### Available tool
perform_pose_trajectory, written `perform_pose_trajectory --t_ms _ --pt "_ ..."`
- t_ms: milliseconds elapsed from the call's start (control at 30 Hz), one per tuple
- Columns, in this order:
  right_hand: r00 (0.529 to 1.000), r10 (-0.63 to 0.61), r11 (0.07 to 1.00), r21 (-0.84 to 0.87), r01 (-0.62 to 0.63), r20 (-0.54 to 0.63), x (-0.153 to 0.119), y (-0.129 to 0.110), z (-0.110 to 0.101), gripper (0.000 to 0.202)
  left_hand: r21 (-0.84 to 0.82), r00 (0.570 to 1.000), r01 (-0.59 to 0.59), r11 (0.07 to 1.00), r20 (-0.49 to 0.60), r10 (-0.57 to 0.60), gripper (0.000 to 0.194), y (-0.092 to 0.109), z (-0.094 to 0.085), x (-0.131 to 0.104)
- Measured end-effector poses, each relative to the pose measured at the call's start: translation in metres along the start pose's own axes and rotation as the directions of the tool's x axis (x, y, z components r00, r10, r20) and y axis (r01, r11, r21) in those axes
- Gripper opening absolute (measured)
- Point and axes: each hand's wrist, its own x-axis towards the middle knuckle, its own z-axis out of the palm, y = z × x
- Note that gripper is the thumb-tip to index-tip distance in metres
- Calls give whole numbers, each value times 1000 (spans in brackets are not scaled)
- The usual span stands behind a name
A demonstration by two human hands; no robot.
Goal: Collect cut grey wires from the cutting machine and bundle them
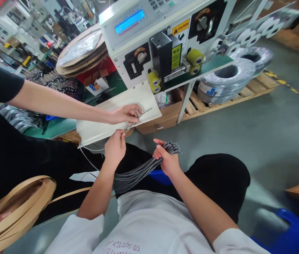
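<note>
My right hand (166, 159) is wrapped round a bundle of grey cables (136, 175) near their cut ends. The bundle sags across my lap to the left, its far part hidden behind my left forearm. With thumb and fingers my left hand (115, 146) pinches a single grey cable (129, 127). A co-worker's hand (128, 114) reaches in from the left and touches the same cable higher up, over the cream-coloured tray (104, 125) of the machine. The cable's tip points up and right.
A wire-processing machine (136, 46) with yellow rollers stands ahead. Wrapped cable coils (226, 79) rest on a wooden pallet (255, 88) at right. The co-worker holds a roll of tan strip (19, 208) at lower left. A blue stool (289, 229) is at lower right.
</note>
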Motion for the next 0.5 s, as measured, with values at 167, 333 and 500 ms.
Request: perform_pose_trajectory --t_ms 167,333,500 --pt "999 -42 999 4 42 11 1 2 19 30 -160 999 -36 987 25 41 25 -4 -6 -19" --pt "989 -126 986 -98 133 79 -1 -3 42 33 -300 992 -74 951 72 100 21 -17 -3 -51" --pt "966 -144 957 -216 192 216 -18 -9 60 23 -391 967 -187 901 89 239 21 -23 0 -80"
